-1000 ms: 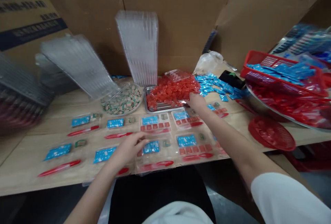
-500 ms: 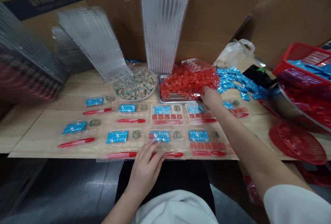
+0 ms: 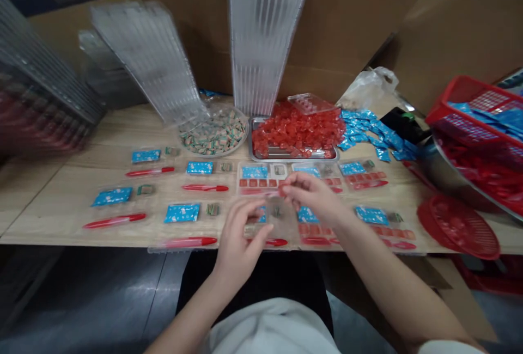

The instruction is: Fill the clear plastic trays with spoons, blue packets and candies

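Note:
My right hand (image 3: 312,197) is closed, thumb and fingers pinching a small red piece (image 3: 282,188) above the front row of clear plastic trays. Just to its left, my left hand (image 3: 239,234) hovers low over one tray, thumb and fingers apart in a curve, with nothing visible held. That tray holds a blue packet (image 3: 262,213), a small green-and-tan piece (image 3: 277,211) and a red pen-shaped item (image 3: 275,242); my fingers partly cover it. The neighbouring tray on the right has a row of red squares (image 3: 314,230), partly hidden by my right forearm.
A metal tray (image 3: 294,155) heaped with red pieces lies behind, beside a round dish (image 3: 214,133) of green-and-tan pieces. Blue packets (image 3: 368,128) are piled right. Stacks of clear trays (image 3: 267,38) stand at the back. A red basket (image 3: 457,92) and red colander (image 3: 457,229) are at right.
My right hand has come back from the heap of red pieces to the front tray, with a red piece in its fingers. My left hand has lifted slightly and its thumb has spread.

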Tool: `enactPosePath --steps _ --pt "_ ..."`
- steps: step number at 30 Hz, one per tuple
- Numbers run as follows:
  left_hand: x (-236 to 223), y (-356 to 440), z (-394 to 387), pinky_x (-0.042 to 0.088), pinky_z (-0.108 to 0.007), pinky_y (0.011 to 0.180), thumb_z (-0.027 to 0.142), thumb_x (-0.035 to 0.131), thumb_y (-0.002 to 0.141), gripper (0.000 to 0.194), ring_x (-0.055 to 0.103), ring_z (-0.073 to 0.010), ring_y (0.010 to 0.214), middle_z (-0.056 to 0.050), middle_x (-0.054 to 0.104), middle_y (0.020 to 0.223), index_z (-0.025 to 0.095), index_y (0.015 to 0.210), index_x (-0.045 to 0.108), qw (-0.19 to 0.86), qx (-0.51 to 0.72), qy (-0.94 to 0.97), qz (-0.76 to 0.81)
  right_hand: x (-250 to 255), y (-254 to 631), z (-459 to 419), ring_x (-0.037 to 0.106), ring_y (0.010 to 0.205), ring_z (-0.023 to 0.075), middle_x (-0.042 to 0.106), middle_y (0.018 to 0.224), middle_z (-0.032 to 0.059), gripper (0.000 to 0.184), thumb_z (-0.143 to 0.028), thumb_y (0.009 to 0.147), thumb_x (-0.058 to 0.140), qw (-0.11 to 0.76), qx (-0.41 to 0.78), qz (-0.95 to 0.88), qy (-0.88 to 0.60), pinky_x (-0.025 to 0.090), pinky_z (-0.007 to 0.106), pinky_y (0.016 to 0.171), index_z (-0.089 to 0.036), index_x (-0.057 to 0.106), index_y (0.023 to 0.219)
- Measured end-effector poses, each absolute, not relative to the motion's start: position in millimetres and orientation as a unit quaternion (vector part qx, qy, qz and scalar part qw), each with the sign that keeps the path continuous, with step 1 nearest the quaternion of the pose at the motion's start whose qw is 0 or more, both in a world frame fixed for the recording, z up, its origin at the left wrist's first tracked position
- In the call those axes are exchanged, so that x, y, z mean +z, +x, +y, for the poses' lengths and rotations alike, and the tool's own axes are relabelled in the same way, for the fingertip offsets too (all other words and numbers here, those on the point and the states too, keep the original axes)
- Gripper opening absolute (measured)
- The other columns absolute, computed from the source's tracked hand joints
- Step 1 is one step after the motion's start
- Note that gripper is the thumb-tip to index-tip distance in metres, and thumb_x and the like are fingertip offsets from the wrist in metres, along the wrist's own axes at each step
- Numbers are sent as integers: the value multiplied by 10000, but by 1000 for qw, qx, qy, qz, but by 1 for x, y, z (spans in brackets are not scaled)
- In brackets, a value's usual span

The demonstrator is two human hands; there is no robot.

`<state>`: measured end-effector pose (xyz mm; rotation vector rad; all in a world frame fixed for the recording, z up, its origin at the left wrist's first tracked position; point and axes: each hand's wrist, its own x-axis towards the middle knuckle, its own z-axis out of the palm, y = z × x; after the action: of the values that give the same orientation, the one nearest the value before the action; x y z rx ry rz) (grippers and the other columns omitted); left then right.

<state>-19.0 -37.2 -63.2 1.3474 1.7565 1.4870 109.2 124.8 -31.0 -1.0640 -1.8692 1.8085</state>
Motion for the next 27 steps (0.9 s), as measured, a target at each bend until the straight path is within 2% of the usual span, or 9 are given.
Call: enactPosePath --steps 2,4,8,11,14,17,21,24,27 --pt "-57 -20 -20 528 -313 810 204 620 794 363 619 -145 881 -73 569 1119 218 1144 522 316 574 450 607 -26 107 97 499 546 85 554 642 -33 289 -425 707 667 150 670 -636 -351 392 210 502 -182 523 768" --pt "-54 -22 -11 530 -292 787 208 620 791 254 630 -140 839 -56 622 1005 193 1041 575 368 572 443 584 -24 107 83 490 550 76 549 652 -36 274 -403 707 674 161 674 -633 -345 395 206 511 -177 526 757" --pt "-55 -21 -15 522 -269 778 151 594 777 183 636 -134 822 -38 652 906 175 958 603 351 558 460 595 -27 116 75 545 611 95 600 731 -9 199 -346 747 639 180 657 -650 -336 439 224 563 -178 563 821" --pt "-59 -12 -23 522 -255 758 107 571 746 210 634 -126 803 -30 646 881 169 947 581 329 581 432 606 -31 122 66 583 704 126 627 800 15 137 -298 795 594 196 587 -713 -329 469 253 631 -193 599 882" --pt "-61 -2 -30 525 -248 717 115 563 717 158 631 -125 771 -26 638 830 164 867 559 400 614 346 587 -32 124 55 567 715 133 604 802 21 79 -258 805 597 222 486 -787 -310 468 251 622 -210 625 861" --pt "-59 2 -38 516 -237 676 139 566 706 129 624 -124 756 -14 632 798 165 830 543 474 626 253 566 -32 124 46 564 718 136 581 800 25 41 -217 798 611 231 448 -815 -284 474 243 594 -223 626 836" --pt "-51 -2 -52 472 -203 591 191 587 748 168 585 -82 592 26 621 676 173 874 477 585 599 174 518 -30 127 38 578 889 168 612 944 50 173 -188 810 602 209 420 -851 -236 494 292 734 -250 612 971" --pt "-49 -8 -60 465 -208 565 207 577 778 233 594 -91 563 33 627 650 186 942 414 660 555 172 477 -27 128 37 587 898 161 650 917 26 185 -183 828 588 162 428 -873 -169 472 306 797 -260 615 995" --pt "-56 -13 -67 487 -244 573 238 520 837 271 640 -132 634 -2 664 731 191 1072 394 589 537 255 547 -29 121 47 605 827 147 663 854 13 101 -214 827 599 152 433 -868 -187 479 280 744 -238 629 921"
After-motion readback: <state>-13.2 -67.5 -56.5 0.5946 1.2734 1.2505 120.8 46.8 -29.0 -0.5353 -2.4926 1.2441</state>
